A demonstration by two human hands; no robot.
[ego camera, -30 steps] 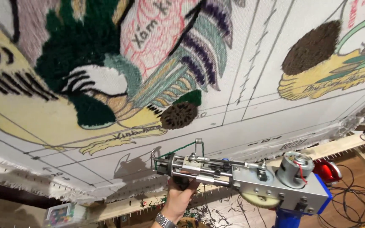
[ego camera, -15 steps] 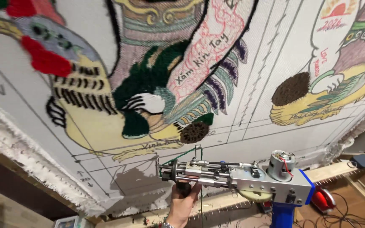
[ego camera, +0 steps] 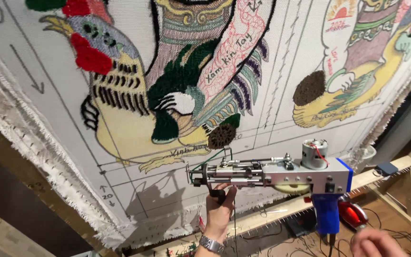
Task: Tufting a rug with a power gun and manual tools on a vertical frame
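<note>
Gripping silver-and-blue tufting gun's front handle, left hand fingers closed | right hand off grip, fingers' state unclear | gun had shifted rightward below stretched tufted cloth.

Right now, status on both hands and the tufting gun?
Left hand grips the front handle of the tufting gun. Right hand low, off the blue grip. Needle clear of the rug canvas.

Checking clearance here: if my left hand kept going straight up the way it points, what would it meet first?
The left hand already grips the front handle under the tufting gun. Straight up it meets the gun's metal body first, probably; the stretched cloth lies beyond.
</note>
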